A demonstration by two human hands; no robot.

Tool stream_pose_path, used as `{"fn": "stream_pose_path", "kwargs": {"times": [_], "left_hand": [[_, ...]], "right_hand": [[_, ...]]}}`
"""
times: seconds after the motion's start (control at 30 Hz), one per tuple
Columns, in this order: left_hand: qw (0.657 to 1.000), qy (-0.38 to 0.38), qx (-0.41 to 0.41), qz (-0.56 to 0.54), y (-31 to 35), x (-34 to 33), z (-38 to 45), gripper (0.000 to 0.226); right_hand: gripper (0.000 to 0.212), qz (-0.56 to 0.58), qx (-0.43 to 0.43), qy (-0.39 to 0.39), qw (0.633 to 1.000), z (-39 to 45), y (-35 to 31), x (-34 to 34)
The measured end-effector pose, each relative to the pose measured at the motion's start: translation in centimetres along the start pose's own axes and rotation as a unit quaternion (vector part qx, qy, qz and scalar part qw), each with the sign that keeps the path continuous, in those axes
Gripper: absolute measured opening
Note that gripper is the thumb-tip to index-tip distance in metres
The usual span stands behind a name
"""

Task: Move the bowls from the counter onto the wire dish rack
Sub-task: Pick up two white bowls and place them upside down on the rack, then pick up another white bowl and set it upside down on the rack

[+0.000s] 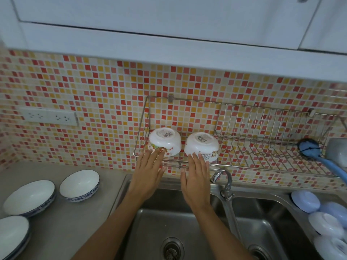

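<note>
Two white bowls with cartoon prints sit upside down on the left part of the wire dish rack, which hangs on the tiled wall. My left hand is flat and open, fingertips touching the left bowl. My right hand is open too, fingertips at the lower edge of the right bowl. On the counter at the left stand a blue-rimmed white bowl and two stacks of shallow blue-rimmed bowls, one behind the other.
A double steel sink lies below my arms, with a tap between the basins. A blue dish brush lies at the rack's right end. Several pale lids or plates lean at the right. A wall socket is on the left.
</note>
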State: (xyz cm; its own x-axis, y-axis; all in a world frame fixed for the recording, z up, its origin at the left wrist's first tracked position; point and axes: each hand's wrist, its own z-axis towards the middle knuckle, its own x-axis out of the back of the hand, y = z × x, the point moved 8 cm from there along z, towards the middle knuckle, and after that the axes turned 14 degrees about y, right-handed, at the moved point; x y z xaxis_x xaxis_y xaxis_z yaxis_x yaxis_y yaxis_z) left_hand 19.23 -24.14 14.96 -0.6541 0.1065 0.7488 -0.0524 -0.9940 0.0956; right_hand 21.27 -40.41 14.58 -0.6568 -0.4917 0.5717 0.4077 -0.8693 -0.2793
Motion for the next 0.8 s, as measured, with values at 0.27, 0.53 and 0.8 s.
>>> {"fn": "stream_pose_path", "kwargs": {"times": [0.27, 0.53, 0.8], "left_hand": [[0.997, -0.006, 0.063, -0.051, -2.2, 1.4, -6.6, 0.062], [0.962, -0.069, 0.263, 0.018, -12.2, 6.0, -21.5, 0.064], [0.886, -0.014, 0.458, 0.067, -23.9, 14.6, -35.3, 0.057]], "right_hand": [[0.058, 0.061, 0.016, -0.072, 0.995, -6.7, -3.5, -1.4], [0.054, 0.160, 0.081, -0.262, 0.948, -18.4, -13.4, -5.6], [0.072, 0.236, 0.092, -0.427, 0.868, -26.7, -26.1, -7.0]]}}
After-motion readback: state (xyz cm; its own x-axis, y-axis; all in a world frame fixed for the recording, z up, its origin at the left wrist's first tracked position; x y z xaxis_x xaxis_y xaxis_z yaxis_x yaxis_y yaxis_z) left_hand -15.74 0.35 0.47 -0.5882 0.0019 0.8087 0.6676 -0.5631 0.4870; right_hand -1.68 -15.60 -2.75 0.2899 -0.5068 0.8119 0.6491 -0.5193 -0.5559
